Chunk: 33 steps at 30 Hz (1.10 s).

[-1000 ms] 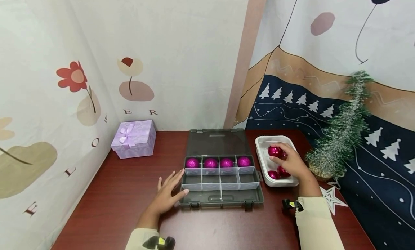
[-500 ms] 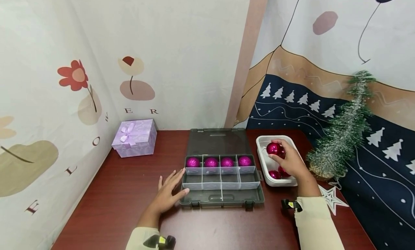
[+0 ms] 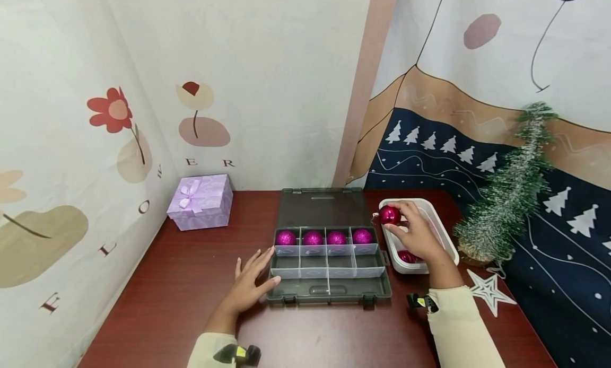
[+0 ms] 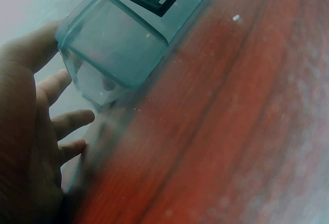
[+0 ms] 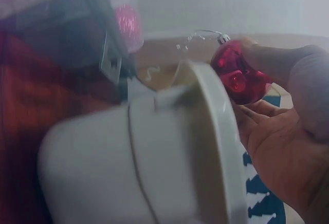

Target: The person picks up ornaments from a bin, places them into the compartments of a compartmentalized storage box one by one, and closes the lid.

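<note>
My right hand (image 3: 415, 233) pinches a shiny magenta Christmas ball (image 3: 390, 215) between thumb and fingers, above the left rim of the white tub (image 3: 446, 235). A silver cap and a thin loop top the ball (image 5: 241, 72) in the right wrist view. More shiny balls (image 3: 407, 256) lie in the tub, partly hidden by the hand. My left hand (image 3: 250, 286) touches the left side of the smoky plastic organizer box (image 3: 329, 288) with fingers spread. Glittery magenta balls (image 3: 313, 237) fill the back row of compartments. In the left wrist view, thumb and fingertips meet the box corner (image 4: 113, 44).
The box's lid (image 3: 322, 208) lies folded back behind it. A lilac gift box (image 3: 200, 201) stands at the back left. Right of the tub are a small tinsel tree (image 3: 508, 198) and a white star (image 3: 491, 291) on the reddish-brown table (image 3: 324, 336).
My right hand has lifted the shiny ball from inside the tub and carried it left to the tub's rim. The left hand stays at the box's side.
</note>
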Tool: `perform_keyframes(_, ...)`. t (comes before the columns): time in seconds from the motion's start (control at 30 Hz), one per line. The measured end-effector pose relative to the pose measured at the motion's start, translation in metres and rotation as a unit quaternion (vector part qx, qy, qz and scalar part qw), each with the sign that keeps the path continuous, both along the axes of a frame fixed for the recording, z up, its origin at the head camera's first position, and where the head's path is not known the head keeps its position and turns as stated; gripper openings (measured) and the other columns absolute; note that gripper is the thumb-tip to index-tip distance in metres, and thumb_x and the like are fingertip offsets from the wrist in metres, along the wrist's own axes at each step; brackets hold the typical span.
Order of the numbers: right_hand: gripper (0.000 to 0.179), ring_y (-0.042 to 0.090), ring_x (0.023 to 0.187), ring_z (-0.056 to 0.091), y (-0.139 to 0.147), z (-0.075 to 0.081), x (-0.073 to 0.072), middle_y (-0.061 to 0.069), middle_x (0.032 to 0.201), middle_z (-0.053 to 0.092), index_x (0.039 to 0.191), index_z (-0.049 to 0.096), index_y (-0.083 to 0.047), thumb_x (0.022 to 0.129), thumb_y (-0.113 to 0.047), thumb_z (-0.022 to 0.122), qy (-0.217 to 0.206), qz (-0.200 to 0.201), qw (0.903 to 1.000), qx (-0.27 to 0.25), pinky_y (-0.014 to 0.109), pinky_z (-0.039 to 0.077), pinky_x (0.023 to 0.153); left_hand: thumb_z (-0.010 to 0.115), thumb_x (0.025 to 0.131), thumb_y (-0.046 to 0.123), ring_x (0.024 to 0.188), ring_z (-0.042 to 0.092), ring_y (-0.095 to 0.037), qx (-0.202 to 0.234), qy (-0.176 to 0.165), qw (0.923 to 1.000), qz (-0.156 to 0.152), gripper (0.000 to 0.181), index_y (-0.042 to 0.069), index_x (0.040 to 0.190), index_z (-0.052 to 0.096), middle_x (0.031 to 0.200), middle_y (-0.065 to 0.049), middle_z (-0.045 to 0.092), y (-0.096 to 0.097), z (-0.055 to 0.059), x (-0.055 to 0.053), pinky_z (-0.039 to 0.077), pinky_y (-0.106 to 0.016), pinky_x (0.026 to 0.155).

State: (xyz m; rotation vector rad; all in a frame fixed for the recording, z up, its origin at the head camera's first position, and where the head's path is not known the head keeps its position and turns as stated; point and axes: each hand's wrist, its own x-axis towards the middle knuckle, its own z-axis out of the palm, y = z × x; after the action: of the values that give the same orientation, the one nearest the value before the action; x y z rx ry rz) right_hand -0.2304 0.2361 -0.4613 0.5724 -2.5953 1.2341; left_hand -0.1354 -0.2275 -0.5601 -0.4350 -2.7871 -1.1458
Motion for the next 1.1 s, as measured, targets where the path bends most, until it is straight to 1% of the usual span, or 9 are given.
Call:
perform_keyframes(0.07,0.057,0.045,0.128,0.061,-0.006,0.001,0.0,0.027,0.144,0.053,0.151,0.057,-0.001,0.098,-0.003,0.079,-0.005,0.007,0.9999,-0.005,0.068,0.057,0.105,0.074,0.1,0.043,0.161,0.035,-0.053,0.001,0.0,1.0,0.0,0.08,0.021,0.17,0.042,0.171,-0.014,0.049,0.0,0.001,0.0,-0.005,-0.088,0.122)
perform_keyframes(0.17,0.058,0.045,0.13,0.06,-0.014,0.002,0.0,0.027,0.148,0.052,0.153,0.056,-0.002,0.099,-0.005,0.078,-0.01,0.02,0.9997,-0.01,0.068,0.056,0.107,0.074,0.1,0.043,0.162,0.034,-0.051,-0.002,-0.005,1.0,0.001,0.08,0.022,0.17,0.041,0.172,-0.012,0.048,0.0,0.0,0.0,-0.006,-0.087,0.122)
perform_keyframes(0.4,0.057,0.043,0.127,0.062,-0.035,0.003,0.002,0.025,0.145,0.056,0.153,0.057,-0.002,0.1,-0.007,0.078,-0.007,0.05,0.9986,-0.016,0.066,0.059,0.105,0.073,0.1,0.044,0.163,0.033,-0.051,-0.001,-0.011,0.9999,-0.003,0.081,0.022,0.171,0.04,0.173,-0.011,0.047,0.0,-0.001,0.0,-0.006,-0.087,0.122)
perform_keyframes(0.5,0.059,0.041,0.127,0.064,-0.045,0.004,0.003,0.023,0.147,0.056,0.155,0.055,-0.004,0.101,-0.009,0.078,-0.017,0.064,0.9977,-0.015,0.063,0.059,0.107,0.073,0.1,0.044,0.163,0.033,-0.051,-0.001,-0.01,1.0,-0.001,0.081,0.021,0.17,0.041,0.173,-0.011,0.047,0.001,0.0,-0.001,-0.006,-0.087,0.122)
perform_keyframes(0.6,0.058,0.037,0.124,0.065,-0.055,0.005,0.004,0.022,0.147,0.057,0.155,0.054,-0.005,0.102,-0.01,0.077,-0.022,0.077,0.9967,-0.012,0.058,0.061,0.106,0.074,0.1,0.043,0.163,0.033,-0.051,0.001,-0.01,1.0,0.0,0.081,0.021,0.17,0.041,0.173,-0.011,0.047,0.0,0.001,-0.001,-0.007,-0.087,0.122)
perform_keyframes(0.67,0.058,0.035,0.121,0.066,-0.061,0.006,0.005,0.022,0.145,0.058,0.155,0.055,-0.004,0.102,-0.01,0.077,-0.02,0.088,0.9958,-0.013,0.055,0.062,0.104,0.073,0.1,0.043,0.164,0.032,-0.05,-0.002,-0.01,1.0,0.0,0.081,0.021,0.17,0.041,0.173,-0.01,0.046,0.001,0.002,-0.001,-0.007,-0.087,0.123)
perform_keyframes(0.73,0.057,0.033,0.118,0.066,-0.068,0.005,0.006,0.022,0.144,0.06,0.154,0.056,-0.003,0.101,-0.01,0.077,-0.01,0.097,0.9951,-0.009,0.052,0.063,0.102,0.073,0.1,0.043,0.163,0.033,-0.051,-0.002,-0.007,1.0,-0.001,0.08,0.02,0.17,0.041,0.173,-0.011,0.047,0.001,0.003,-0.002,-0.007,-0.087,0.122)
perform_keyframes(0.9,0.056,0.032,0.122,0.068,-0.089,0.003,0.01,0.019,0.144,0.063,0.153,0.058,-0.006,0.101,-0.012,0.078,0.001,0.119,0.9928,0.007,0.053,0.062,0.103,0.073,0.1,0.043,0.162,0.035,-0.053,-0.001,0.0,1.0,-0.001,0.08,0.018,0.17,0.042,0.172,-0.013,0.048,0.002,0.005,-0.002,-0.006,-0.088,0.121)
perform_keyframes(1.1,0.058,0.031,0.13,0.067,-0.116,0.001,0.015,0.015,0.149,0.064,0.155,0.056,-0.007,0.102,-0.015,0.078,-0.012,0.153,0.9878,0.029,0.052,0.06,0.109,0.073,0.101,0.044,0.164,0.032,-0.051,0.0,-0.015,0.9999,-0.001,0.081,0.021,0.171,0.04,0.174,-0.01,0.045,0.0,0.004,-0.001,-0.008,-0.087,0.122)
